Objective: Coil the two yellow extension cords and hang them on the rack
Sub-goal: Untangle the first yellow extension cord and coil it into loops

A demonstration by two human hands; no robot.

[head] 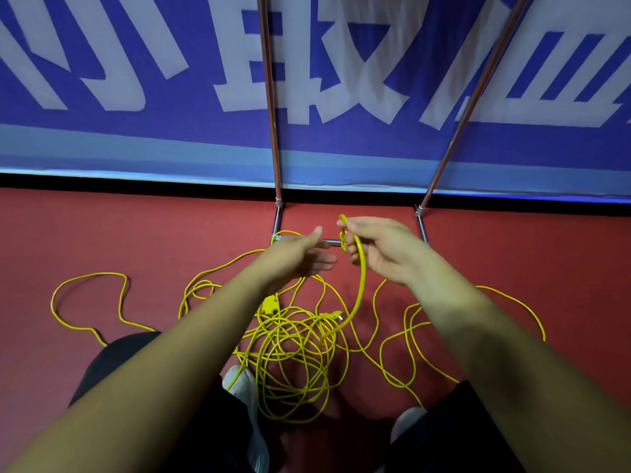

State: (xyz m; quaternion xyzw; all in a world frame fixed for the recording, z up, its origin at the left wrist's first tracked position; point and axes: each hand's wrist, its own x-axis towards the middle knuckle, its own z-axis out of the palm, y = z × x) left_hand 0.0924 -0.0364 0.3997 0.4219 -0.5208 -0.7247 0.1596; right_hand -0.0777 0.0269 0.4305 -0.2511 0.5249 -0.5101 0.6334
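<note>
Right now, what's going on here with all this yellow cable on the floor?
A person is starting to gather extension cord. Their right hand pinches a small loop of yellow cord, whose strand drops to the tangled pile on the red floor. The left hand is open beside it, holding nothing. The rest lies loose, and nothing hangs on the visible part of the rack.

Cords (293, 349) on floor (136, 233) before rack (278, 213)
</note>
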